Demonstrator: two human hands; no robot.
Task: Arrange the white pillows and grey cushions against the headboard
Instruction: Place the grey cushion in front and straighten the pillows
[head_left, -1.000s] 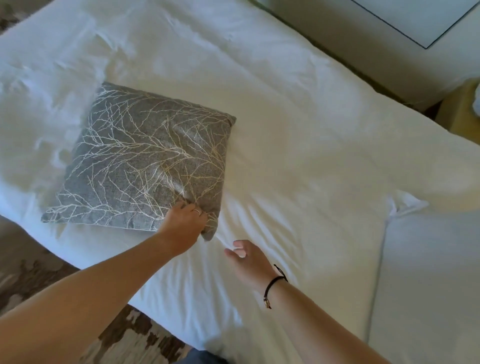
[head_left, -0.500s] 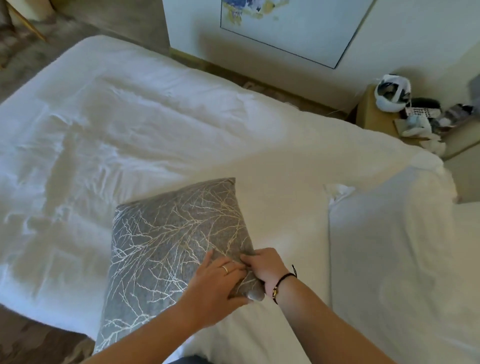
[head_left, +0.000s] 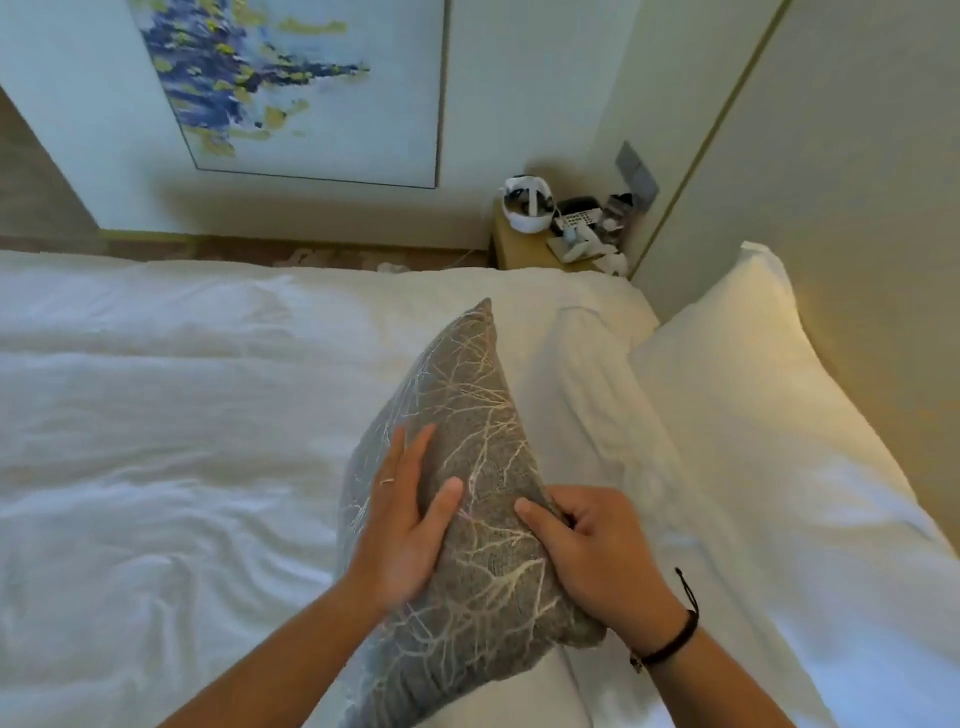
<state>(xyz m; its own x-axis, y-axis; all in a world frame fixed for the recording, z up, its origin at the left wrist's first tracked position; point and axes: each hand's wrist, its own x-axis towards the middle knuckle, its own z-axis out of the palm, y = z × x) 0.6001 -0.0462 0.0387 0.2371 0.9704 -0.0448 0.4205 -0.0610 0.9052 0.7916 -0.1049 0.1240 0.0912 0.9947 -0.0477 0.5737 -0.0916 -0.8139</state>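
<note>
A grey cushion (head_left: 467, 415) with a pale branch pattern is held on edge above the white bed (head_left: 156, 441), its far corner pointing away from me. My left hand (head_left: 405, 525) presses flat on its left face, thumb across the top. My right hand (head_left: 592, 551) grips its right side, fingers curled behind the fabric. To the right, a white pillow (head_left: 753, 415) leans against the beige headboard (head_left: 857, 234). Another white pillow (head_left: 597, 395) lies between that pillow and the cushion.
A wooden nightstand (head_left: 519, 249) beyond the bed's far right corner carries a white headset (head_left: 527, 208), a phone and small items. A framed blue and yellow painting (head_left: 291, 88) hangs on the far wall. Patterned carpet shows past the bed's far edge.
The cushion has been lifted off the bed and turned on edge toward the pillows. Both hands now hold it, and my view has swung up toward the headboard side.
</note>
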